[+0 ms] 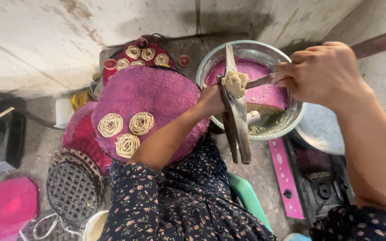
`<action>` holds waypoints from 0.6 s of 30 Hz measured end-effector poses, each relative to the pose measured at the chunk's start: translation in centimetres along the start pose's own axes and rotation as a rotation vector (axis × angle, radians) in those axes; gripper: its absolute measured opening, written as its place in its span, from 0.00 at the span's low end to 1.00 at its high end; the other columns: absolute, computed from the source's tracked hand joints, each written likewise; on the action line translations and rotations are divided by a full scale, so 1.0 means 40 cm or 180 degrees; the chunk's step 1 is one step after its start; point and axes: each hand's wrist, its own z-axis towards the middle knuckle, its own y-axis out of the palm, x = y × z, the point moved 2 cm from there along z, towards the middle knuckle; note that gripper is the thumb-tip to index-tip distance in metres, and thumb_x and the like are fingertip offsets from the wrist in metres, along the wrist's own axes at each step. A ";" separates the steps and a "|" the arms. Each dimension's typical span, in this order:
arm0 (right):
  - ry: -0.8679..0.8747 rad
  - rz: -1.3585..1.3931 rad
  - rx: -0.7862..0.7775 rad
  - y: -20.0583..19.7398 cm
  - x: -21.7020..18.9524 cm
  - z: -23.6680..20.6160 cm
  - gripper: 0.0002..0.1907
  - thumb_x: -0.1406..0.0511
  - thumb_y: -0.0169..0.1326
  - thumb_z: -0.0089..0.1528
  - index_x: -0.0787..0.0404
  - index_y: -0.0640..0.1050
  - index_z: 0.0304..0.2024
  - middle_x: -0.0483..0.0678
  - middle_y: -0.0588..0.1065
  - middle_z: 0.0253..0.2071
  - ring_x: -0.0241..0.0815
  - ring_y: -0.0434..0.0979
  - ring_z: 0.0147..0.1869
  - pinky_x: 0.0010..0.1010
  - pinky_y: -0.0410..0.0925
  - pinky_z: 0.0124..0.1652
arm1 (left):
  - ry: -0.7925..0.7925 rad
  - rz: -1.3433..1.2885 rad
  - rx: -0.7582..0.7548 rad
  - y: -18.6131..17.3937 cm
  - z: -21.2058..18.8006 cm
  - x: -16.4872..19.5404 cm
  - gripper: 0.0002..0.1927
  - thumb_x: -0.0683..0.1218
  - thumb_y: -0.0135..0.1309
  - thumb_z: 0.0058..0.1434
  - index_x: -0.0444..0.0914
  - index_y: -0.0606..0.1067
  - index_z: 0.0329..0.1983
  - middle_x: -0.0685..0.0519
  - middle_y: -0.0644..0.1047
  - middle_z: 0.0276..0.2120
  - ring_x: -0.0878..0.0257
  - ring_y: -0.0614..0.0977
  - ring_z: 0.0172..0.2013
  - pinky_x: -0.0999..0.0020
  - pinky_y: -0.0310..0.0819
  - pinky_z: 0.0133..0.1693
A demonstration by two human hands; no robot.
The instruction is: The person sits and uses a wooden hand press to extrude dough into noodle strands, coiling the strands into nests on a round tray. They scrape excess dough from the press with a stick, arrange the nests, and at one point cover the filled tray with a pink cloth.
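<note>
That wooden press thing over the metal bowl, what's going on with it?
A person holds the wooden press upright in the left hand over a metal bowl. The right hand uses a utensil against a lump of dough at the press's top. Beside it, a purple woven mat carries three coiled noodle rounds; more sit on a mat behind.

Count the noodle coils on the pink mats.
7. Three on the near mat: left, right, front. Four on the far mat. More may be hidden behind the near mat.
</note>
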 end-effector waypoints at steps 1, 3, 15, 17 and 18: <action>-0.0122 0.0168 0.0094 0.009 -0.027 0.007 0.10 0.52 0.57 0.62 0.41 0.86 0.40 0.31 0.78 0.32 0.30 0.80 0.39 0.26 0.69 0.37 | -0.0077 -0.0023 -0.0066 0.003 -0.001 0.007 0.11 0.52 0.59 0.57 0.41 0.83 0.34 0.48 0.83 0.29 0.52 0.87 0.31 0.59 0.79 0.33; -0.0399 -0.0395 -0.0625 0.056 -0.114 0.044 0.07 0.55 0.56 0.61 0.38 0.84 0.31 0.31 0.78 0.30 0.29 0.81 0.36 0.24 0.70 0.34 | -0.0250 -0.0226 -0.0079 0.003 -0.003 0.013 0.12 0.54 0.61 0.55 0.41 0.83 0.34 0.47 0.83 0.29 0.52 0.86 0.31 0.59 0.78 0.34; 0.0328 0.0765 0.1019 -0.074 0.054 -0.040 0.06 0.58 0.63 0.64 0.49 0.79 0.35 0.35 0.79 0.37 0.33 0.80 0.42 0.26 0.69 0.42 | -0.0080 -0.0209 0.0416 -0.045 -0.014 -0.038 0.16 0.53 0.64 0.49 0.42 0.82 0.38 0.42 0.82 0.33 0.44 0.84 0.36 0.53 0.79 0.38; 0.0263 0.0656 0.0961 -0.058 0.034 -0.030 0.05 0.59 0.65 0.62 0.47 0.81 0.32 0.35 0.78 0.33 0.35 0.80 0.39 0.28 0.70 0.41 | 0.0017 -0.0178 0.0375 -0.050 -0.011 -0.018 0.16 0.53 0.66 0.48 0.41 0.83 0.37 0.42 0.82 0.33 0.43 0.84 0.37 0.52 0.79 0.39; 0.0216 0.0566 0.0900 -0.047 0.023 -0.025 0.05 0.59 0.68 0.59 0.45 0.82 0.30 0.36 0.78 0.29 0.37 0.80 0.36 0.30 0.71 0.39 | -0.0321 -0.0345 0.0248 -0.057 -0.015 -0.016 0.17 0.54 0.66 0.48 0.40 0.82 0.37 0.42 0.82 0.32 0.45 0.85 0.35 0.53 0.80 0.38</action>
